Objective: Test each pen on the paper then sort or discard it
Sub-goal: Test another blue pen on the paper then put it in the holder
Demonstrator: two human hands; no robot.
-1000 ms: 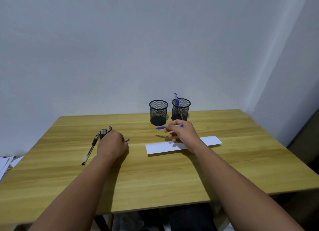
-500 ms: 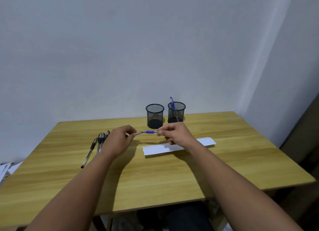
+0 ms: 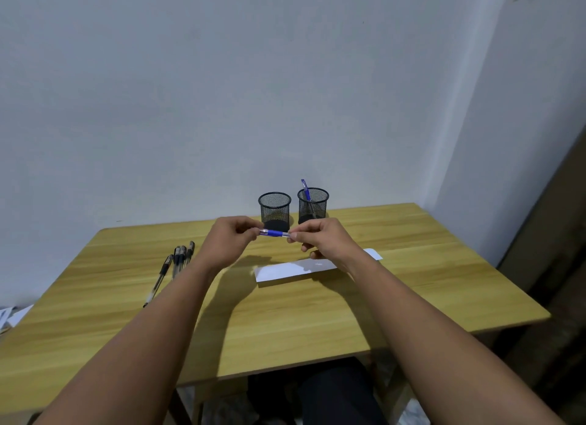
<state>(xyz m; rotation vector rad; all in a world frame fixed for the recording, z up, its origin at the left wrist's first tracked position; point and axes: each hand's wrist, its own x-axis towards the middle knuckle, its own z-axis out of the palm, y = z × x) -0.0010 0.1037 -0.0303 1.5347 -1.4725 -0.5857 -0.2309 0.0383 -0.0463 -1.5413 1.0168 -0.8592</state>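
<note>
left hand [image 3: 226,240]: raised above the table, fingertips pinched on the left end of the blue pen; the other fingers are curled in.
right hand [image 3: 323,239]: raised level with the left, thumb and forefinger pinched on the right end of the same pen; the lower fingers hang loosely curled over the paper.
blue pen [image 3: 274,233]: held roughly level between the two hands, off the table, in front of the left mesh cup (only the short middle stretch with the blue grip shows; both ends are hidden by fingers, so whether a cap is on cannot be told).
paper [image 3: 285,269]: a white strip lying flat on the table, just below the right hand, running left to right with its far end tilted away; partly covered by the right wrist.
left mesh cup [image 3: 274,212]: black, upright at the back of the table; nothing sticks out above its rim.
right mesh cup [image 3: 312,205]: black, upright, just beside the left one; a second blue pen [image 3: 305,190] stands in it, leaning left with its top above the rim.
black pens [image 3: 177,261]: a small bunch lying on the table to the left of the left forearm, side by side, well apart from the paper.
table [image 3: 412,285]: light wood, set against a plain wall.
</note>
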